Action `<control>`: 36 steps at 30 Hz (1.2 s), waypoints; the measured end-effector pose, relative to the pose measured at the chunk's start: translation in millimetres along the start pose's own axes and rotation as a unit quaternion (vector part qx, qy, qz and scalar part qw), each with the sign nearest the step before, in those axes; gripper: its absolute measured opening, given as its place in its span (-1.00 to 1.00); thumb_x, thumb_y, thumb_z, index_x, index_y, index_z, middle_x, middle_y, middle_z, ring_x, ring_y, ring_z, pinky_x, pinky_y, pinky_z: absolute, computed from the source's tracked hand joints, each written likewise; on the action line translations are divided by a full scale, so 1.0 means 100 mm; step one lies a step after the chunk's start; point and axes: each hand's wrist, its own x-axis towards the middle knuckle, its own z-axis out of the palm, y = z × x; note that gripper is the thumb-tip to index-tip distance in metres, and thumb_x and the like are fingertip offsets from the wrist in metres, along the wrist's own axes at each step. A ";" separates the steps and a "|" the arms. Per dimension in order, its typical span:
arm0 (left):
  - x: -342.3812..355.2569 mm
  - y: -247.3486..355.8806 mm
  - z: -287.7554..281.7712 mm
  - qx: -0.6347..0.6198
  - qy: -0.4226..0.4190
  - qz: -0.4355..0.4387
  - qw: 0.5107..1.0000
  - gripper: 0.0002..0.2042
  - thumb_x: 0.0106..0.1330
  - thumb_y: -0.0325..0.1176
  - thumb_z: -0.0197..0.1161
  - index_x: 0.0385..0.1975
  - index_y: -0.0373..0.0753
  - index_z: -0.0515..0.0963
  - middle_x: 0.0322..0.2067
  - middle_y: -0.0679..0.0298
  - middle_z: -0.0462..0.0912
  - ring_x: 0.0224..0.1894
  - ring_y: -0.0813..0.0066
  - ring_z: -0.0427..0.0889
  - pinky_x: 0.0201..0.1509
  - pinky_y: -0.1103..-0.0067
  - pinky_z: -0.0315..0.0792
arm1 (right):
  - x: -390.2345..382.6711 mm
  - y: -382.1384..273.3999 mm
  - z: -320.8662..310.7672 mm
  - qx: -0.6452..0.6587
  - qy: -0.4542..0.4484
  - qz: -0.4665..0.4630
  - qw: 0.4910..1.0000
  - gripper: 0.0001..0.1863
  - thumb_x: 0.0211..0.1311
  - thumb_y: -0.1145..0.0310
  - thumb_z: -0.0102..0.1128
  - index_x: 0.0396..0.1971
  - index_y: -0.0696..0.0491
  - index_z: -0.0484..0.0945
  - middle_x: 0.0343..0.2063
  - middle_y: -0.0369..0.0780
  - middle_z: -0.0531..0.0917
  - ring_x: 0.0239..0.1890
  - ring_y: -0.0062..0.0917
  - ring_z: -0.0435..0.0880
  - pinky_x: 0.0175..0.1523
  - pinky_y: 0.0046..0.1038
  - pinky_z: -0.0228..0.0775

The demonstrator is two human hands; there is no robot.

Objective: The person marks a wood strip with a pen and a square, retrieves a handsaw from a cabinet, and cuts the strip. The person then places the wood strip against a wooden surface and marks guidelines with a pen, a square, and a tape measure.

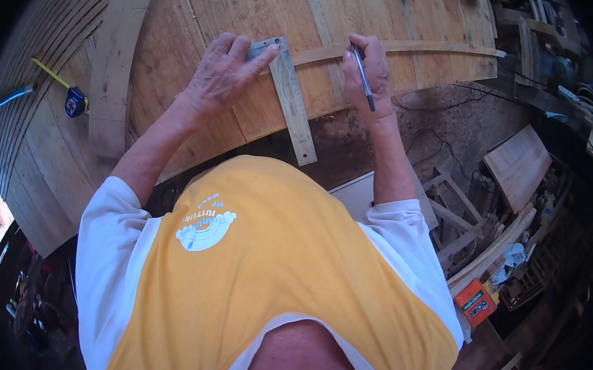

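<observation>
My left hand is closed around the stock of a try square, thumb pressed near its corner. The square's long pale blade points back toward me, past the near edge of the wooden boards. A narrow wooden strip lies across the boards, with the square's corner against its left part. In my right hand is a pen, gripped with its dark end pointing down toward my wrist. That hand rests by the strip, to the right of the square.
On the left, a tape measure lies with its yellow blade partly out. A wide plank crosses the boards beside it. Scrap wood, a loose panel and an orange-red package are at the right. Dark cables trail over the floor.
</observation>
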 end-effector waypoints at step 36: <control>0.34 1.53 0.40 -0.066 0.155 -0.315 0.934 -0.59 0.10 -0.39 0.53 0.00 -0.10 0.69 -0.15 0.28 0.54 -0.03 0.21 0.51 0.07 0.32 0.40 | 0.19 1.06 -0.95 -0.169 -0.190 -0.234 0.938 -0.59 0.05 0.19 0.51 -0.09 -0.15 0.56 -0.13 -0.26 0.54 0.01 -0.26 0.50 0.14 -0.20 0.22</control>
